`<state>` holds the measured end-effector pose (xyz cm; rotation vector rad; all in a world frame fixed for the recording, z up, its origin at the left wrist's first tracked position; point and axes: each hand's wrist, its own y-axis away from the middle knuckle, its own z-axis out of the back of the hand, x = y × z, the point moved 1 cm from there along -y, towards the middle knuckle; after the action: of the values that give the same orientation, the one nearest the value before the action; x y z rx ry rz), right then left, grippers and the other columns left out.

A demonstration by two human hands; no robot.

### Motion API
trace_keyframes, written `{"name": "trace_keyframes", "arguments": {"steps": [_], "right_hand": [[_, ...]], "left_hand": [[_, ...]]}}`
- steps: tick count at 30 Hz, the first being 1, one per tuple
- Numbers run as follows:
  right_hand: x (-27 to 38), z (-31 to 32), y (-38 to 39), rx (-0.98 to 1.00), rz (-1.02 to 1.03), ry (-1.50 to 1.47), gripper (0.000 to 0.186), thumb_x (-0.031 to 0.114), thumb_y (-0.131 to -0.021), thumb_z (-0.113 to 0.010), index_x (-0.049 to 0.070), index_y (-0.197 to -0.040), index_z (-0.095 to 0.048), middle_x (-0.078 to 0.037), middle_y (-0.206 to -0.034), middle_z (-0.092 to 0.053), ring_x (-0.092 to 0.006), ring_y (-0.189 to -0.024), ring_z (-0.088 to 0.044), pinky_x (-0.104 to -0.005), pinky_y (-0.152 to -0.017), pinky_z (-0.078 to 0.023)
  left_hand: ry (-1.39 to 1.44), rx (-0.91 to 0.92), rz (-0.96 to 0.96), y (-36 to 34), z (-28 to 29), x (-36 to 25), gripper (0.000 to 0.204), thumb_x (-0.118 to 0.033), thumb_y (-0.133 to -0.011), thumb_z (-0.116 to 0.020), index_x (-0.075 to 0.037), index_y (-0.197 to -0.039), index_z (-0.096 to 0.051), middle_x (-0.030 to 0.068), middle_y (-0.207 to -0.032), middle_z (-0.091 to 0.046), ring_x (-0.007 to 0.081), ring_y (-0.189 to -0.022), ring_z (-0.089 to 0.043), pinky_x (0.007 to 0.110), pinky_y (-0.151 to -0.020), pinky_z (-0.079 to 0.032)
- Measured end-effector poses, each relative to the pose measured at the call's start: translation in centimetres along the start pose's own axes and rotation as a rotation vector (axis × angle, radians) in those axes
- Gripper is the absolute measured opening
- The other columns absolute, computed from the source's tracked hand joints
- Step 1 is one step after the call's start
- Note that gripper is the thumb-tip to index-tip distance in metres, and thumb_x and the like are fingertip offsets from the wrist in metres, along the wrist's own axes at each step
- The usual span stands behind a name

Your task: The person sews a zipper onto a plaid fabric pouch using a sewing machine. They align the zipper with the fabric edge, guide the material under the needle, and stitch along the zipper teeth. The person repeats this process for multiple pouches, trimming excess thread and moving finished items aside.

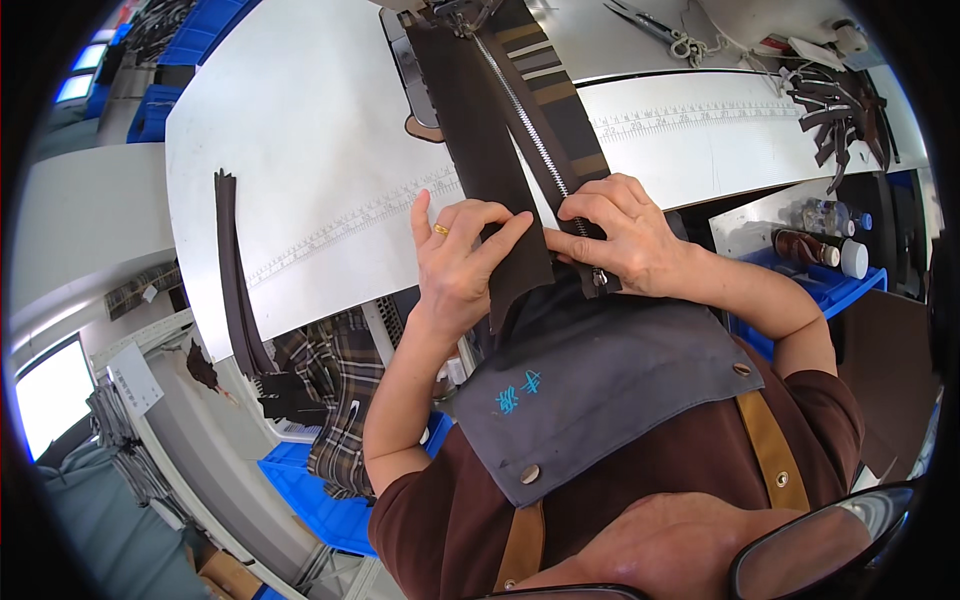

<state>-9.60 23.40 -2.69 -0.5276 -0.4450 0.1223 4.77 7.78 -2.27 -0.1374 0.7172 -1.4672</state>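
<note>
A long metal-toothed zipper [537, 138] runs from the sewing machine's presser foot [461, 26] toward me, its slider near the close end. Its tape joins a striped brown fabric strip on the right. Left of it lies a plain dark brown fabric panel [480, 150], with a narrow gap opening between them toward me. My left hand [460, 250] pinches the panel's right edge between thumb and forefinger. My right hand [628, 235] is closed on the zipper tape just above the slider, its fingers bent over the teeth. The needle area is partly cut off at the top.
Bundled dark zippers [235, 270] hang over the white table's [300, 130] left edge. Scissors [645, 22] lie at the back right, near a pile of dark zipper pieces [835, 115]. A blue bin [835, 290] with bottles stands right; plaid fabric [340, 380] hangs below left.
</note>
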Motion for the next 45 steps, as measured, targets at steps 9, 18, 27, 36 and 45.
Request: {"name": "trace_keyframes", "arguments": {"steps": [9,18,27,36,45], "right_hand": [[-0.3,0.8,0.5,0.039,0.036,0.045,0.034,0.009,-0.065,-0.067,0.008,-0.099,-0.065,-0.005,-0.103,-0.058,-0.0211,-0.097,-0.055,-0.0356,-0.08,-0.041],[1.8,0.0,0.2,-0.14,0.065,0.008,0.021,0.002,-0.066,-0.065,0.005,-0.086,-0.065,-0.006,-0.098,-0.066,-0.0175,-0.087,-0.062,-0.0316,-0.074,-0.04],[2.4,0.1,-0.5,-0.122,0.103,0.042,0.022,0.005,-0.063,-0.066,0.003,-0.085,-0.065,-0.008,-0.096,-0.065,-0.0192,-0.087,-0.061,-0.032,-0.073,-0.043],[1.9,-0.6,0.0,-0.036,0.144,0.033,0.019,0.009,-0.07,-0.061,0.002,-0.087,-0.063,-0.011,-0.096,-0.063,-0.0216,-0.091,-0.059,-0.0339,-0.078,-0.045],[-0.3,1.7,-1.8,0.07,-0.005,0.041,0.043,0.009,-0.067,-0.07,0.004,-0.109,-0.062,-0.012,-0.117,-0.054,-0.0289,-0.106,-0.051,-0.0394,-0.086,-0.044]], "left_hand": [[-0.045,0.053,0.038,0.3,0.7,-0.9,0.037,-0.017,-0.067,-0.068,-0.014,-0.104,-0.069,0.0025,-0.105,-0.062,0.019,-0.089,-0.059,0.046,-0.099,-0.032],[0.033,0.019,0.048,1.1,0.7,-0.7,0.041,-0.013,-0.069,-0.064,-0.012,-0.11,-0.066,0.0052,-0.11,-0.06,0.0197,-0.092,-0.061,0.047,-0.095,-0.038],[0.051,0.01,0.045,0.9,0.7,-0.7,0.039,-0.013,-0.07,-0.065,-0.014,-0.109,-0.066,0.0041,-0.107,-0.061,0.0189,-0.088,-0.062,0.047,-0.097,-0.035],[0.014,0.068,0.039,0.9,0.5,-0.7,0.041,-0.006,-0.069,-0.06,-0.013,-0.109,-0.066,0.0028,-0.111,-0.06,0.0187,-0.095,-0.06,0.048,-0.101,-0.028],[-0.052,0.282,0.033,0.2,1.9,-0.7,0.038,-0.013,-0.076,-0.06,-0.011,-0.114,-0.063,-0.0009,-0.122,-0.059,0.0175,-0.106,-0.055,0.05,-0.106,-0.018]]}}
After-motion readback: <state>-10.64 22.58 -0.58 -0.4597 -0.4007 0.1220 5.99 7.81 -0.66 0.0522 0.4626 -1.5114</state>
